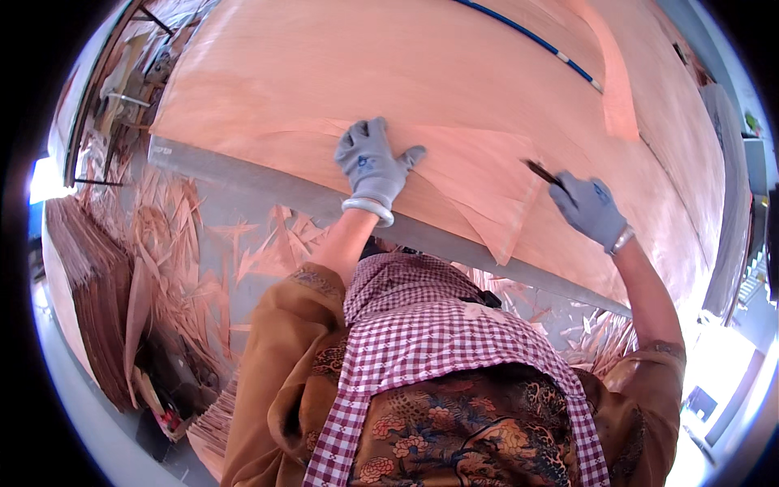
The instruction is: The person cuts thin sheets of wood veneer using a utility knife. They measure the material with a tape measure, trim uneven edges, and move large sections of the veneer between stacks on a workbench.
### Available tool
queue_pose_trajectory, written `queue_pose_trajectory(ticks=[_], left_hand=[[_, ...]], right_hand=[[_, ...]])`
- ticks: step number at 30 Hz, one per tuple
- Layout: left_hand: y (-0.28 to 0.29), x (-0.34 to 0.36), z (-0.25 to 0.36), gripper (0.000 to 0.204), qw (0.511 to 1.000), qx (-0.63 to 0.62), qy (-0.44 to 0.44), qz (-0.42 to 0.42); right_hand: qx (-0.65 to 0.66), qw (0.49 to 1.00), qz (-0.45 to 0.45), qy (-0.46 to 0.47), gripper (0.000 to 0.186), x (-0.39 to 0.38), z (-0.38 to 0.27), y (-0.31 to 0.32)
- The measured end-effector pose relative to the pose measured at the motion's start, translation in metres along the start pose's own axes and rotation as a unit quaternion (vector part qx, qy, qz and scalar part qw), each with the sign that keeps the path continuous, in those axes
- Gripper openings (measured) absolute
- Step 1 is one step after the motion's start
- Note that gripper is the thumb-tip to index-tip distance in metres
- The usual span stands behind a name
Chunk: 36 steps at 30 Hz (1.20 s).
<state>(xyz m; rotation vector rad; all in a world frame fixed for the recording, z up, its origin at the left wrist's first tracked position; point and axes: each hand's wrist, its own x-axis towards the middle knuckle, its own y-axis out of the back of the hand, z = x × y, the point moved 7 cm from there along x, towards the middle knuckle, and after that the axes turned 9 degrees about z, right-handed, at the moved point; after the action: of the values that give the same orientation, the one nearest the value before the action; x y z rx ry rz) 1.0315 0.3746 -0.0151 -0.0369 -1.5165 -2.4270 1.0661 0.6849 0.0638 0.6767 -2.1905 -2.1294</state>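
My left hand [371, 162], in a grey glove, lies on a thin pinkish sheet of wood veneer [268, 73], near its front edge. The fingers are stretched out and the thumb points to the right. In my right hand [591, 209], gloved too, is a dark knife-like tool [539, 171], its tip pointing up and left; the fingers wrap its other end. Between the hands lies a loose, pointed piece of veneer [487, 183], its lower corner reaching toward the table edge. The right hand is just to the right of this piece.
A blue rod [519, 34] with white bands lies across the far side, beside a curved veneer strip [617, 89]. The grey table edge [243, 174] runs in front of me. Veneer scraps [284, 247] litter the floor; stacked sheets [93, 300] stand at left.
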Motion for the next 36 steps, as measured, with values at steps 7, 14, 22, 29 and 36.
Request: queue_pose_trajectory(ticks=[7, 14, 22, 29, 36], left_hand=[[0.003, 0.0, 0.002, 0.069, 1.0, -0.015, -0.001, 0.018], [-0.002, -0.002, -0.002, 0.072, 1.0, 0.0, 0.004, 0.005], [-0.002, 0.002, -0.001, 0.075, 0.999, 0.024, 0.024, -0.022], [0.001, 0.002, 0.003, 0.076, 0.999, 0.032, 0.032, -0.03], [0.005, 0.004, 0.005, 0.073, 0.999, 0.027, 0.015, -0.012]], right_hand=[[-0.046, 0.974, 0.023, 0.219, 0.012, 0.128, -0.143, -0.019], [-0.095, 0.976, -0.045, 0.192, 0.011, 0.131, -0.124, -0.029], [-0.105, 0.994, 0.004, 0.014, 0.014, 0.027, -0.025, -0.056], [-0.041, 0.979, -0.067, -0.187, 0.019, -0.079, -0.016, -0.1], [0.238, 0.944, 0.083, -0.213, 0.017, -0.086, 0.014, -0.07]])
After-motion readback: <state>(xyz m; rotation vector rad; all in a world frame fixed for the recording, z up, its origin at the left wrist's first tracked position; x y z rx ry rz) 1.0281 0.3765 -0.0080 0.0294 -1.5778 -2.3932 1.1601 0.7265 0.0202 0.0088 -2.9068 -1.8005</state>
